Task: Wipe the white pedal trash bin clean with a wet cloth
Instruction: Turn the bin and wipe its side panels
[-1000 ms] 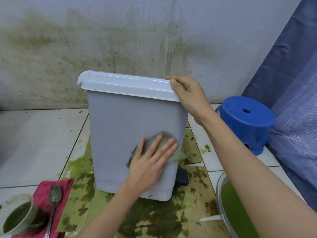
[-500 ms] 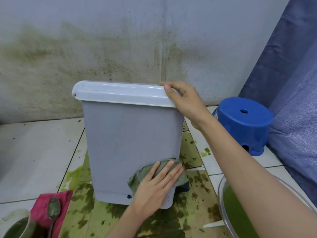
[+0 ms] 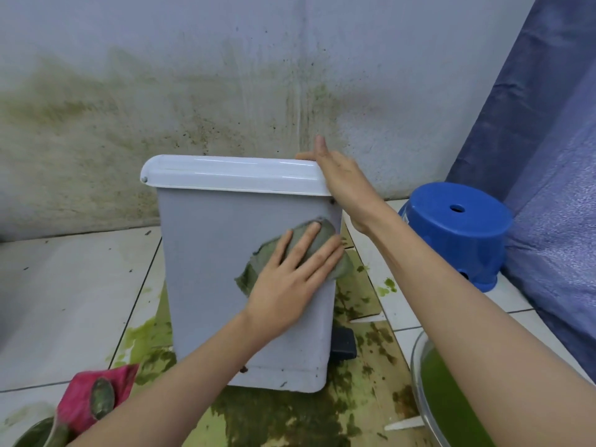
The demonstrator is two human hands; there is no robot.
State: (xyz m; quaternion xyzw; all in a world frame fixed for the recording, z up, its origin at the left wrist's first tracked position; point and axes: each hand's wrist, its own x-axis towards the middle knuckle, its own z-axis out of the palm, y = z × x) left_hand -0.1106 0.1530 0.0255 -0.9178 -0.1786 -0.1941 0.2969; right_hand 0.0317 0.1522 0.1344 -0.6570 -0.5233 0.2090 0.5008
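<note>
The white pedal trash bin (image 3: 209, 269) stands on the tiled floor with its lid (image 3: 225, 174) down and its black pedal (image 3: 344, 345) at the lower right. My left hand (image 3: 292, 282) presses a grey-green wet cloth (image 3: 258, 266) flat against the bin's side, near the right edge at mid height, fingers straight and spread. My right hand (image 3: 342, 182) rests on the lid's right end, fingers extended upward over the corner.
Green and brown sludge (image 3: 290, 414) covers the floor around the bin. A blue plastic stool (image 3: 458, 230) sits at the right before a blue curtain (image 3: 548, 156). A metal bowl of green liquid (image 3: 445, 408) is at lower right. A pink cloth with a spoon (image 3: 96, 398) lies lower left.
My left hand has slid the cloth up from the bin's bottom right corner to mid height. My right hand has loosened its grip on the lid, its fingers now straightened.
</note>
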